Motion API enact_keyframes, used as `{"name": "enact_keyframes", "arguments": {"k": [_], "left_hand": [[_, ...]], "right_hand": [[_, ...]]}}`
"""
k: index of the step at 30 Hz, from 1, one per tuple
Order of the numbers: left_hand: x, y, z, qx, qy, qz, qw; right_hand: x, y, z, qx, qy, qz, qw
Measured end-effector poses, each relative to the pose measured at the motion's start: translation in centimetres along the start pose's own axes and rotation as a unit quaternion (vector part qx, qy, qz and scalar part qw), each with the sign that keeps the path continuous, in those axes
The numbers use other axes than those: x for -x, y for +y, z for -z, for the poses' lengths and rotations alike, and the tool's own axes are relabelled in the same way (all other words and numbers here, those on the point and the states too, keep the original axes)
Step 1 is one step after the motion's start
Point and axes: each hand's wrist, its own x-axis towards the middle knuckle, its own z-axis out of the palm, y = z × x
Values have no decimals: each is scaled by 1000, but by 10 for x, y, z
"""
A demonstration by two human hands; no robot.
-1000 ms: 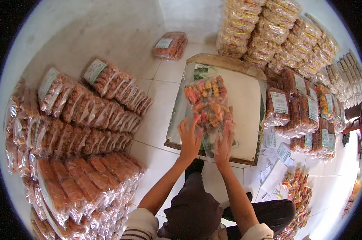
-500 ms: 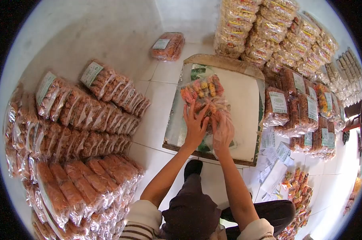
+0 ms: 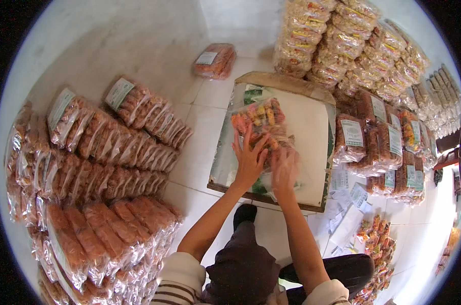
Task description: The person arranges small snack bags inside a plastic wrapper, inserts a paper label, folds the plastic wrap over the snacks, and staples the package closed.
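Snack bag (image 3: pixel 263 113) of clear plastic, filled with red, orange and yellow pieces, is lying on the left half of a low counter (image 3: pixel 309 147), its far end showing plainly and its near end partly disappearing beneath 2 bare hands. The left hand (image 3: pixel 249 160) is pointing away from the body, palm down, with its fingers spreading over the left side and middle of the bag. The right hand (image 3: pixel 285 170) is lying over the near right part; it is blurring, which is leaving me unable to tell whether its fingers are pinching the plastic or only touching it. Just past the bag's far end, a green patch (image 3: pixel 253 94) is showing on the counter, while the white top is running bare along the right side.

Beyond the far left corner, 1 labelled bag (image 3: pixel 215 61) is lying apart on the tiled floor (image 3: pixel 191 173). To the left, brown snack bags (image 3: pixel 106 137) are standing in rows, and nearer the body long orange-brown packs (image 3: pixel 108 229) are lying piled up. To the right, pale bags (image 3: pixel 327 40) are rising in tall stacks behind reddish-brown bags (image 3: pixel 350 137) with labels. Papers (image 3: pixel 345 223) are lying near the counter's near right corner, and colourful packs (image 3: pixel 380 239) are sitting just beyond a bent knee (image 3: pixel 350 269) in dark trousers.
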Motion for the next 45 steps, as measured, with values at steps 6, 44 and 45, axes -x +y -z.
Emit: {"name": "enact_keyframes", "arguments": {"k": [6, 44, 45], "left_hand": [[-16, -4, -1, 20, -37, -110, 993], [-53, 8, -34, -117, -137, -214, 960], [-52, 10, -34, -134, -133, -218, 958]], "right_hand": [[27, 13, 7, -69, 33, 82, 994], [48, 18, -30, -485, 52, -330, 808], [46, 16, -25, -484, 53, -333, 808]]}}
